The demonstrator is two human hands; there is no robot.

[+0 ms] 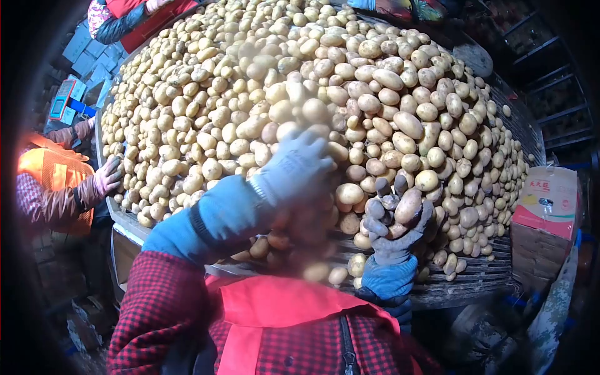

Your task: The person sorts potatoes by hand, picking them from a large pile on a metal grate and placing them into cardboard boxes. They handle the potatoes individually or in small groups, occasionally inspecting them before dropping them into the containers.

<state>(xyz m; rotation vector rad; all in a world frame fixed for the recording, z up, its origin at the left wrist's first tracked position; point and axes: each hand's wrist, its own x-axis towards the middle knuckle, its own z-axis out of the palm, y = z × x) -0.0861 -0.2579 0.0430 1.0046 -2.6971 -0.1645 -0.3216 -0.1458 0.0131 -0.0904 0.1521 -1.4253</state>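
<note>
A large heap of potatoes [237, 94] covers the slatted sorting table in front of me. My left hand [294, 165], in a light grey glove, lies over the middle of the heap against several potatoes. Its fingers are blurred and partly hidden, so their grip does not show. To the right, my right hand [397, 228] is turned palm up in a dirty grey glove. Its fingers curl around a potato [408, 206], with the fingertips dark with soil. A smear of dirt or water on the lens blurs the centre.
Dark slats of the table [469, 284] show at the front right. A red-topped cardboard box [547, 200] stands beside them. At left, a person in an orange vest [59, 181] has a gloved hand [109, 175] at the table edge, near a scale display [62, 100]. More people stand across the heap.
</note>
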